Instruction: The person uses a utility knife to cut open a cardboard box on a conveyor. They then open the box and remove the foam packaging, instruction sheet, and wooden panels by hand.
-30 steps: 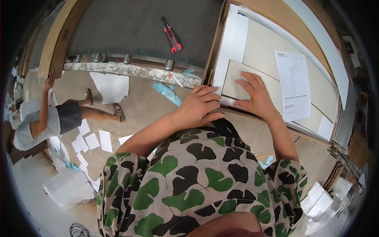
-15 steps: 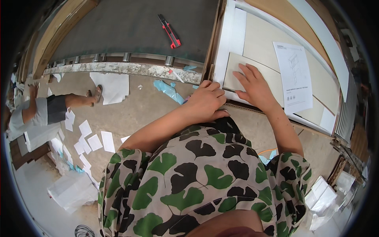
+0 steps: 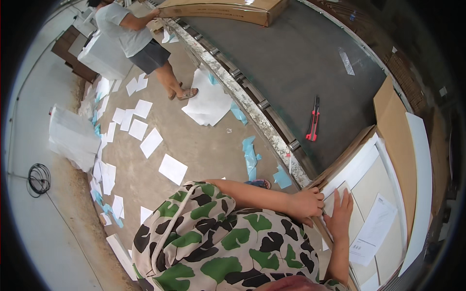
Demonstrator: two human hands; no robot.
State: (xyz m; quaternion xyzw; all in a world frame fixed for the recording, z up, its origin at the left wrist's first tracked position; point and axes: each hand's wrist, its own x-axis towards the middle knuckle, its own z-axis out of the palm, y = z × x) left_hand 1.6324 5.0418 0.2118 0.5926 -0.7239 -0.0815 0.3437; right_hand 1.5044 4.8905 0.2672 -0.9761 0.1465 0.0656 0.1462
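Note:
An opened cardboard carton with white foam along its inner sides lies at the lower right. Inside are cream-coloured flat panels, and on them rests a printed instruction sheet with a line drawing. My left hand has its fingers curled over the carton's near left edge. Beside it my right hand lies with fingers spread on a panel close to that edge. Beyond the carton, a red and black utility knife lies on a dark conveyor belt, out of both hands.
A worn metal rail with rollers borders the belt. At the far end a co-worker has a hand at a long carton. White sheets and blue film scraps litter the floor. A cable coil hangs by the left wall.
My view has swung to the left, so the carton and hands appear further right and lower. Both hands keep about the same places on the carton; the knife has stayed put.

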